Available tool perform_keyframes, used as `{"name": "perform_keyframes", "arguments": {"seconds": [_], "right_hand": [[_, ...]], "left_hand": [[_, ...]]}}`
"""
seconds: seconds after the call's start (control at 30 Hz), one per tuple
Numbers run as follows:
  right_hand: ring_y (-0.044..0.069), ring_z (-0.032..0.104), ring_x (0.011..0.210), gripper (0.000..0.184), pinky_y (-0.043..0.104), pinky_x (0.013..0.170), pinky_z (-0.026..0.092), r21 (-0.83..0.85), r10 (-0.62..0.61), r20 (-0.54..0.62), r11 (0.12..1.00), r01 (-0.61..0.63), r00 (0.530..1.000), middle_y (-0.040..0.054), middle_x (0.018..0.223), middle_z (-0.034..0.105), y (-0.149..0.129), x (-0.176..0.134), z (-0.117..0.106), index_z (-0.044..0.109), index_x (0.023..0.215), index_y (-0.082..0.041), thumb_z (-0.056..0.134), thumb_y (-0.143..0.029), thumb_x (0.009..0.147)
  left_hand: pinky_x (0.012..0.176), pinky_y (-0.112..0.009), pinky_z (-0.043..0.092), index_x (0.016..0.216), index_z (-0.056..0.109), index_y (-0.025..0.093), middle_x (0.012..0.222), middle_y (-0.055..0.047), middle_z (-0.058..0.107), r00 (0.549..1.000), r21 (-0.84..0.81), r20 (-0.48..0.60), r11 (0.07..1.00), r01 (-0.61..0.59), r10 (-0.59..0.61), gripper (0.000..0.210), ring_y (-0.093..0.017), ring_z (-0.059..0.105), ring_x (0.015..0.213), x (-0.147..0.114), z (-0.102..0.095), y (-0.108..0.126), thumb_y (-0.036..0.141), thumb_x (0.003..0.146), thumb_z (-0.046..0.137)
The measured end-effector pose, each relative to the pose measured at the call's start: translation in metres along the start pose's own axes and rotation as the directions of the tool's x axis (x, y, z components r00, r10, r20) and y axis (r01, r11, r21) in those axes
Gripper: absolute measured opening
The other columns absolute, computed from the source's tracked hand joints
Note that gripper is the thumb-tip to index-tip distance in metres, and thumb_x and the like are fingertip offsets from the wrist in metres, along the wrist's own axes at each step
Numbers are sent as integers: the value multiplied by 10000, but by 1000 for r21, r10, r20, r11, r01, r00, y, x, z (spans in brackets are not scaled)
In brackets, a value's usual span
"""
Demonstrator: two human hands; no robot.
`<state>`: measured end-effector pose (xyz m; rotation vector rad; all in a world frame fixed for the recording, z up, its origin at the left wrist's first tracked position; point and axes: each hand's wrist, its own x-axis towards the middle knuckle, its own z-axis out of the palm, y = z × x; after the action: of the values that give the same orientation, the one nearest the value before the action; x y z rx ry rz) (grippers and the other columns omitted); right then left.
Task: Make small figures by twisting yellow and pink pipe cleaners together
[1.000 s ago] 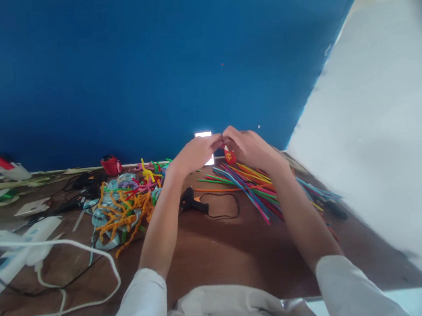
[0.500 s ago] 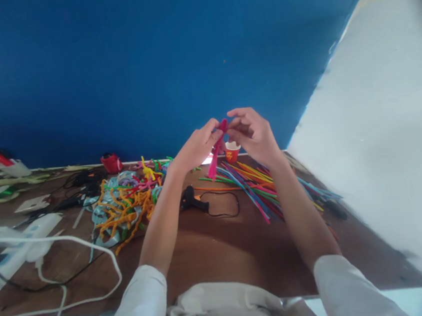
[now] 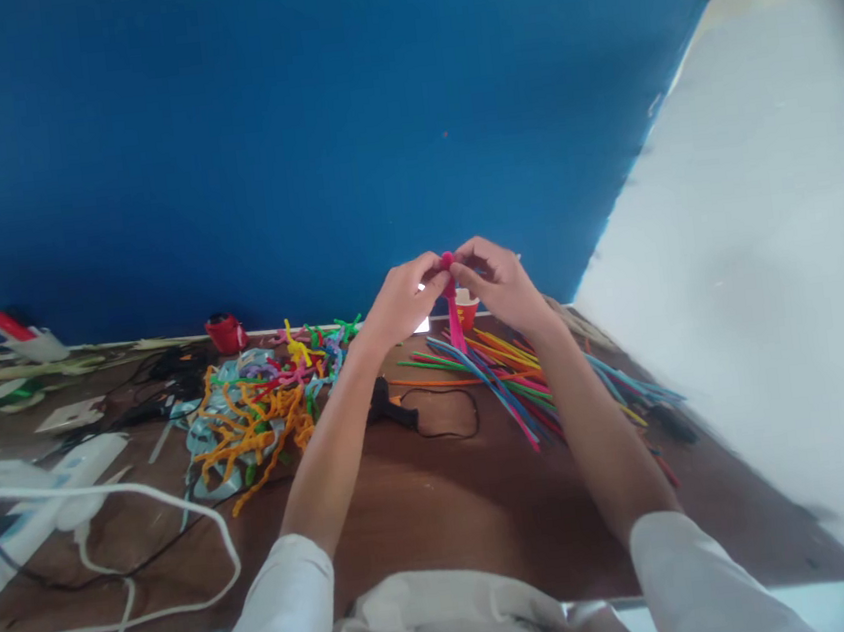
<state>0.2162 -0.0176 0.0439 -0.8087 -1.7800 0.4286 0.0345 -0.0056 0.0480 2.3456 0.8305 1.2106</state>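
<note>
A bundle of pink pipe cleaners (image 3: 456,324) hangs down between my two hands, raised over the back of the table. My left hand (image 3: 406,300) pinches its rounded top from the left. From the right, my right hand (image 3: 497,278) closes thumb and fingers on that same top. The loose ends point downward. Behind the bundle stands a red and white paper cup (image 3: 468,309), partly covered by my right hand. Straight pipe cleaners (image 3: 500,378) in many colours lie fanned out below my hands.
A black glue gun (image 3: 390,406) with its cord lies mid-table. Left of it is a heap of twisted orange pipe cleaners (image 3: 259,424) and ribbon. A white power strip (image 3: 51,516) and looping white cable take up the left. A red object (image 3: 226,334) stands by the blue wall.
My right hand has come in against the pink bundle, its raised fingers now closed on the top. The bundle has turned from slanted to hanging nearly straight down.
</note>
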Motion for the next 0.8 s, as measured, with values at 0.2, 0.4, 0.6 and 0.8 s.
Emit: {"name": "perform_keyframes", "arguments": {"seconds": [0.2,0.4,0.6,0.8], "right_hand": [[135,557,748,243,268,622,436,11,-28,-50,1000,28,998,11,833,597,-4,-1,7,577,865,-211,600,-444,932],[125,543,735,269,265,638,445,90,-23,-26,996,25,999,6,840,587,-4,-2,10,571,910,-219,573,-485,950],[119,520,669,327,254,574,418,74,-3,-42,997,6,999,1,804,579,3,-2,12,569,947,-229,574,-556,931],[107,521,614,335,262,563,426,123,14,-41,992,-9,999,-12,776,576,-1,-1,14,551,920,-230,597,-562,919]], "left_hand": [[681,-243,513,985,605,175,924,-53,698,986,-134,-152,990,42,-62,153,-142,651,828,0,4,2,304,909,572],[696,-254,488,909,612,174,877,-43,706,974,-43,-224,999,25,-34,178,-141,643,810,-2,1,14,329,941,529],[722,-259,450,900,556,188,867,-24,687,980,53,-198,998,39,-28,90,-128,618,796,-2,2,13,258,933,510],[761,-264,460,846,518,191,898,-31,649,983,81,-185,997,8,7,51,-133,600,829,0,7,12,177,895,518]]}}
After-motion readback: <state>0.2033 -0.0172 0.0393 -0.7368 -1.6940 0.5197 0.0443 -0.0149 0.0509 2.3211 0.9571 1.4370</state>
